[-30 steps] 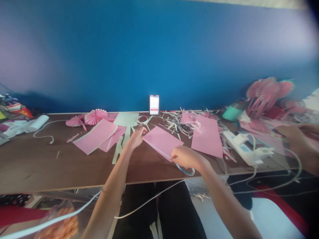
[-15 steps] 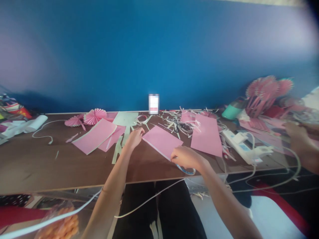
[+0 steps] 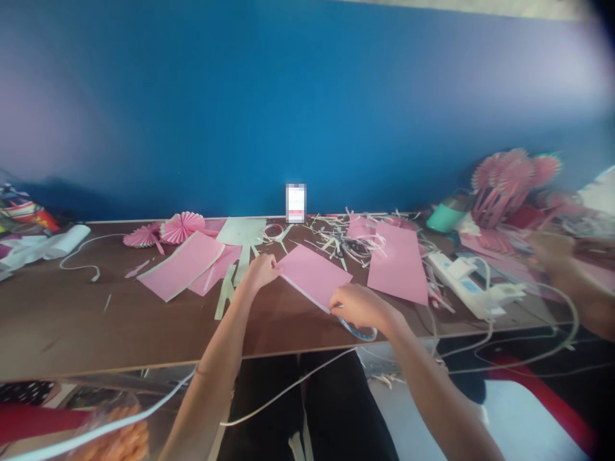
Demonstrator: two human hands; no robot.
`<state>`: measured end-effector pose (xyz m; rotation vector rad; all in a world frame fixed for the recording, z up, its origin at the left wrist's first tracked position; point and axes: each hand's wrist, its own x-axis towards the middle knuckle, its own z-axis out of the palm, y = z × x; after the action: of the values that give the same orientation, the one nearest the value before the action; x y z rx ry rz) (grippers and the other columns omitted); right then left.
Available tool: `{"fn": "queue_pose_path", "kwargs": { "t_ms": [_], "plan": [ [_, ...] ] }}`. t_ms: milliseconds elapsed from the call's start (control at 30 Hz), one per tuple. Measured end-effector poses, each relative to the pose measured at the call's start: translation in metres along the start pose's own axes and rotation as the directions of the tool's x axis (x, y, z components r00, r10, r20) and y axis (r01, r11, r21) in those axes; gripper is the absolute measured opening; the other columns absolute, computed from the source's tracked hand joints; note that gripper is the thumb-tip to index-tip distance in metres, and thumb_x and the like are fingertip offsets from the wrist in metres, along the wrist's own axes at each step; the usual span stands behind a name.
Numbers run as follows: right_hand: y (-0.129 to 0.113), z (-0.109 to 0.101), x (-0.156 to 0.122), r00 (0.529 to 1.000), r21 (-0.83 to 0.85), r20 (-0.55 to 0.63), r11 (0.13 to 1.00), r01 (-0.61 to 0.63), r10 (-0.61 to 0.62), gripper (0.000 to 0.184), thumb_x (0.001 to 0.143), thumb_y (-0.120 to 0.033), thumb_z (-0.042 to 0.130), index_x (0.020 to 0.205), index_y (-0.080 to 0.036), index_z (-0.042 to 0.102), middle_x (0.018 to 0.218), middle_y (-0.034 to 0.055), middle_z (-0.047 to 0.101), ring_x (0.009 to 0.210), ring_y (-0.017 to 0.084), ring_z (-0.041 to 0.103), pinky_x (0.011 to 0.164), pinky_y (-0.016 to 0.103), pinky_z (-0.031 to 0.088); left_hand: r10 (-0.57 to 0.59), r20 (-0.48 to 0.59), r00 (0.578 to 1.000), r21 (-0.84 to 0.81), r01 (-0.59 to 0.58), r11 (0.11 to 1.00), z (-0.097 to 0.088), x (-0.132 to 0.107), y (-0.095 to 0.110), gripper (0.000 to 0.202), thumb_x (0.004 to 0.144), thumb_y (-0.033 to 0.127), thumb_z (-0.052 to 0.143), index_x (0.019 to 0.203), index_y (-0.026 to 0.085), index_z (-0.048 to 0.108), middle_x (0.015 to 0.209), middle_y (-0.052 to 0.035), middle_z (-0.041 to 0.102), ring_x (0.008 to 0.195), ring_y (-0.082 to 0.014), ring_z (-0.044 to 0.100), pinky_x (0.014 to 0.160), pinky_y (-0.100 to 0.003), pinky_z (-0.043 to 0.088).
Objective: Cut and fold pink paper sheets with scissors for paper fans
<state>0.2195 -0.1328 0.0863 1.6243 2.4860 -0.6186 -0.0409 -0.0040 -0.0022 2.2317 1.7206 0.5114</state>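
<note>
A pink paper sheet (image 3: 317, 275) lies at an angle on the table in front of me, a white strip of tape running along its near left edge. My left hand (image 3: 262, 271) is closed, its fingertips pinched at the sheet's left corner. At the other end of the strip, my right hand (image 3: 353, 303) is closed with its fingers bent down at the near corner. Beneath that hand shows part of a tape roll (image 3: 360, 331) with a blue inner ring. The palm hides the rest of the roll.
Pink sheets (image 3: 180, 266) and folded paper fans (image 3: 182, 226) lie left; another pink sheet (image 3: 398, 262) lies right. Paper scraps (image 3: 336, 240) litter the back. A power strip (image 3: 464, 285) with cables stands right, near another person's blurred arm (image 3: 560, 269). A cable (image 3: 288, 387) crosses my lap.
My left hand has come slightly nearer and to the right, onto the sheet's left corner. My right hand has stayed in place. The other person's arm at the right has shifted left.
</note>
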Motion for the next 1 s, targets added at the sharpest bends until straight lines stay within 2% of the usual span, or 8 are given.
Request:
{"fn": "queue_pose_path", "kwargs": {
  "t_ms": [267, 500, 633, 800, 900, 1000],
  "plan": [
    [0.0043, 0.0037, 0.0013, 1.000, 0.004, 0.002, 1.000, -0.020, 0.020, 0.022, 0.080, -0.023, 0.047, 0.067, -0.019, 0.064, 0.050, 0.0004, 0.058, 0.046, 0.011, 0.055, 0.053, 0.021, 0.030, -0.011, 0.051, 0.999, -0.040, 0.013, 0.999, -0.0049, -0.0010, 0.0021, 0.010, 0.077, 0.029, 0.060, 0.074, 0.019, 0.060, 0.081, -0.0024, 0.066, 0.076, -0.0157, 0.059, 0.064, -0.024, 0.039],
    [0.0041, 0.0029, 0.0003, 1.000, 0.010, -0.005, 1.000, -0.029, 0.029, 0.022, 0.081, -0.025, 0.048, 0.072, -0.019, 0.068, 0.055, 0.0010, 0.061, 0.047, 0.011, 0.056, 0.054, 0.021, 0.031, -0.012, 0.084, 0.996, -0.034, 0.015, 0.999, 0.0015, 0.0001, -0.0008, 0.010, 0.083, 0.026, 0.052, 0.075, 0.019, 0.053, 0.087, -0.0039, 0.063, 0.081, -0.0178, 0.059, 0.068, -0.027, 0.039],
    [0.0023, 0.0006, -0.0016, 0.999, 0.034, -0.018, 0.999, -0.029, 0.030, 0.025, 0.083, -0.028, 0.047, 0.074, -0.020, 0.069, 0.055, 0.0014, 0.062, 0.048, 0.011, 0.056, 0.055, 0.021, 0.032, 0.025, 0.020, 0.999, -0.085, -0.023, 0.996, 0.0023, 0.0015, -0.0012, 0.014, 0.087, 0.028, 0.046, 0.076, 0.019, 0.048, 0.090, -0.0049, 0.060, 0.081, -0.0175, 0.058, 0.071, -0.028, 0.039],
    [0.0000, -0.0020, -0.0050, 0.998, 0.069, -0.045, 0.997, -0.041, 0.044, 0.027, 0.083, -0.030, 0.046, 0.077, -0.020, 0.070, 0.058, 0.0022, 0.063, 0.049, 0.012, 0.056, 0.055, 0.021, 0.033, 0.056, -0.113, 0.992, -0.245, -0.082, 0.966, -0.0031, 0.0026, -0.0005, 0.012, 0.088, 0.030, 0.045, 0.081, 0.020, 0.047, 0.081, -0.0019, 0.060, 0.075, -0.0166, 0.057, 0.069, -0.028, 0.040],
    [-0.0002, -0.0031, -0.0063, 0.997, 0.090, -0.050, 0.995, -0.049, 0.053, 0.027, 0.083, -0.030, 0.046, 0.080, -0.021, 0.071, 0.060, 0.0020, 0.064, 0.049, 0.012, 0.056, 0.055, 0.022, 0.033, 0.045, -0.122, 0.991, -0.318, -0.082, 0.944, -0.0011, 0.0048, -0.0031, 0.008, 0.086, 0.028, 0.047, 0.088, 0.021, 0.048, 0.081, -0.0016, 0.062, 0.075, -0.0162, 0.059, 0.070, -0.028, 0.042],
    [-0.0004, -0.0042, -0.0066, 0.996, 0.093, -0.074, 0.995, -0.042, 0.049, 0.026, 0.083, -0.030, 0.047, 0.079, -0.021, 0.071, 0.061, 0.0020, 0.064, 0.050, 0.012, 0.056, 0.056, 0.022, 0.034, 0.052, -0.118, 0.992, -0.307, -0.086, 0.948, 0.0021, 0.0064, -0.0063, 0.009, 0.085, 0.025, 0.048, 0.092, 0.020, 0.052, 0.088, -0.0031, 0.064, 0.082, -0.0169, 0.060, 0.074, -0.028, 0.043]
  ]
}}
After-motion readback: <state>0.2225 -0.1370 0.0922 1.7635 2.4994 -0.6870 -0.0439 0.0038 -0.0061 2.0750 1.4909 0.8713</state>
